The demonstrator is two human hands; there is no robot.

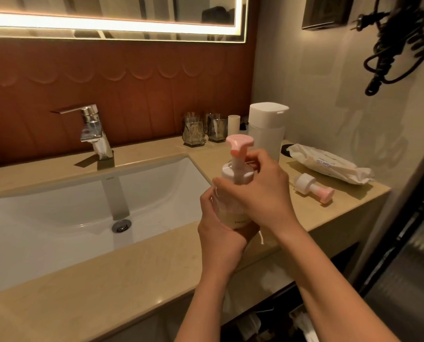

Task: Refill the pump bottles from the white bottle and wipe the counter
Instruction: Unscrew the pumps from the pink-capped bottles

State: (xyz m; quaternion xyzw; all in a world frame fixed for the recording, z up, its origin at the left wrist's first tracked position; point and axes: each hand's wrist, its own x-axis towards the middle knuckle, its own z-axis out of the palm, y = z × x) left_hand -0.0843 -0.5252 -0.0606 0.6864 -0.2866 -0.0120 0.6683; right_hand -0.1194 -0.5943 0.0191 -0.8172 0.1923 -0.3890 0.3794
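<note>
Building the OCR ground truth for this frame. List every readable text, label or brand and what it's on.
"WET WIPE…" on the wipes pack, rest cut off by a fold.
"EMO…" on the pump bottle, remainder hidden by the right hand; first letters uncertain.
Small mark on the sink rim behind the basin: too small to read.
White bottle, loose pump head, faucet, glasses: no visible text.

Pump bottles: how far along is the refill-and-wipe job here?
One pump bottle holds yellowish liquid; the left hand grips it while the right hand works its pump collar. A loose pump head lies on the counter, so another bottle probably remains. Wet wipes lie unused.
</note>
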